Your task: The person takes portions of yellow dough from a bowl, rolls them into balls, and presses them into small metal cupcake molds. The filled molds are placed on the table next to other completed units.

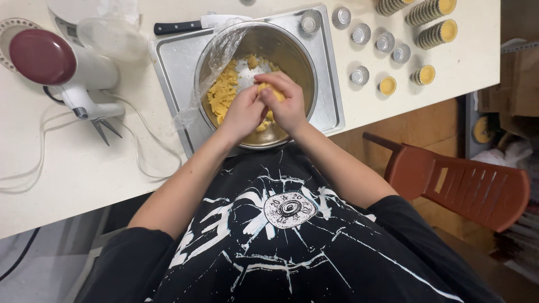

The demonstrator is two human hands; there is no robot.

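Yellow dough lump (271,90) — pinched by left hand (245,112) and right hand (287,104) — above steel bowl (295,53).

Bright, even overhead light; white table (67,168) nearly blown out, only soft short shadows under the hand mixer (62,67) and its cord. Specular glare on the steel bowl (292,56) rim and the tray (179,56), plus sheen on the plastic wrap (216,62). Focus sharp mid-frame with slight motion blur on the left hand (244,112) and right hand (286,104); wide-angle bending at the edges, floor and chair (466,188) area much dimmer.
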